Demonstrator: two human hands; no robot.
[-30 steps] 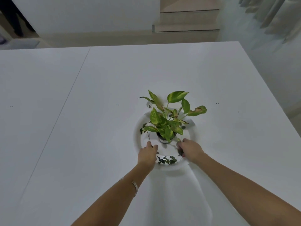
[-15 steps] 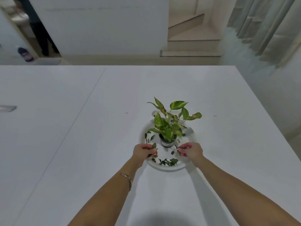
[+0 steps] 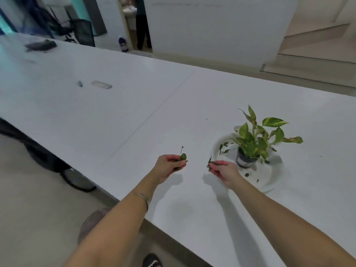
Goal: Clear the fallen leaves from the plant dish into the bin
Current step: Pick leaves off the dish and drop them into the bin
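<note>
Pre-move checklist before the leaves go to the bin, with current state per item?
1. Left hand pinching leaves: ok.
2. Right hand pinching a leaf: ok.
3. Both hands lifted off the dish: ok.
4. Dish emptied: not ok, bits remain on its left side and near the pot.
5. Bin located: cannot tell, none identifiable in view.
6. Plant upright: ok.

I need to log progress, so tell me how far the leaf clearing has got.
Partly done. The near part of the dish is mostly clear. In hand: the left hand and right hand each pinch dark leaves over the table. Left: leaves at the dish's far-left rim and scraps near the pot. No bin is in view.
</note>
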